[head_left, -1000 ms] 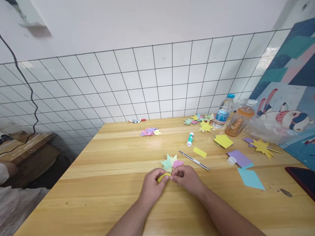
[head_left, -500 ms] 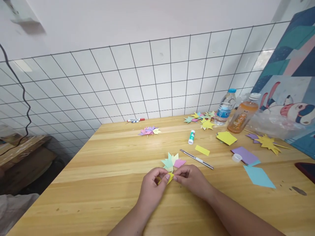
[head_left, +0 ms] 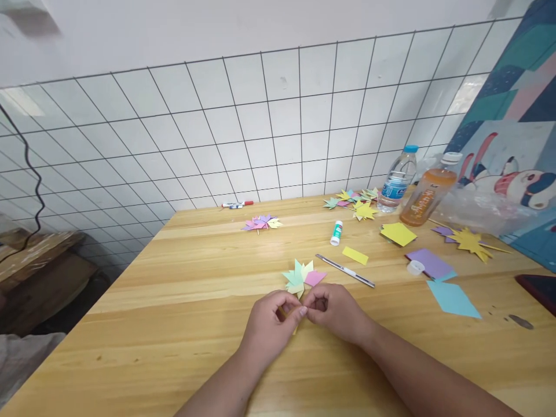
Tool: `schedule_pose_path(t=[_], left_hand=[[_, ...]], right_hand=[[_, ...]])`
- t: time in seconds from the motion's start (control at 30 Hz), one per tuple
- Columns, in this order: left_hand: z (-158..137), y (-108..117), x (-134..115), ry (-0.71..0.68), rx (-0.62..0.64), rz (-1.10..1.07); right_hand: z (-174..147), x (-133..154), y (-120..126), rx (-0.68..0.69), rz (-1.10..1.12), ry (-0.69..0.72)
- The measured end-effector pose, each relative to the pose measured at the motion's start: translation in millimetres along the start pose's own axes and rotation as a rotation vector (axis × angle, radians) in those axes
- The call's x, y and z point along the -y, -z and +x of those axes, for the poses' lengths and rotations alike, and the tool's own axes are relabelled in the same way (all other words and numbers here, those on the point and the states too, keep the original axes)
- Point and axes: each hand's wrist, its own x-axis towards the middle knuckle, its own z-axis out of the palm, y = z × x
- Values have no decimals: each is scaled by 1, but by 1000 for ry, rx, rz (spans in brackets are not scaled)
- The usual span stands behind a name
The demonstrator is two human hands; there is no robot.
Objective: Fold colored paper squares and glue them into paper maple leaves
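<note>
My left hand (head_left: 273, 324) pinches a small piece of yellow paper (head_left: 295, 331), mostly hidden behind the fingers. My right hand (head_left: 337, 310) is closed too, its thumb and fingertips meeting the left ones at the paper. Just beyond them lies a paper leaf cluster (head_left: 296, 275) with mint, pale yellow and pink points. To its right a craft knife (head_left: 345, 270) rests at a slant, with a yellow paper strip (head_left: 355, 255) beside it. Farther back a glue stick (head_left: 336, 233) stands uncapped; its cap (head_left: 416, 267) sits to the right on purple paper.
A water bottle (head_left: 397, 180) and an orange drink bottle (head_left: 429, 194) stand at the back right. Yellow paper (head_left: 398, 234), blue paper (head_left: 454, 299) and a yellow paper star (head_left: 470, 243) lie on the right. Markers (head_left: 237, 204) and another paper cluster (head_left: 262, 222) lie near the tiled wall.
My fingertips have come together, covering more of the yellow paper. The view has tilted down slightly, so the tabletop things appear higher in the picture.
</note>
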Motion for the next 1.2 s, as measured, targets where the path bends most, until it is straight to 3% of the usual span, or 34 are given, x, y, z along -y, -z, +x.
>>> schedule_pose_path(t=[0.17,0.4,1.2], left_hand=[[0,1,3,0,7,-32],[2,2,6,1,-7,-7],[-1,1,-1,-36,-10,3]], right_hand=[[0,2,4,-74,-12,-31],[1,4,10,-50,67,-26],[0,-3,9,-51,-45,-43]])
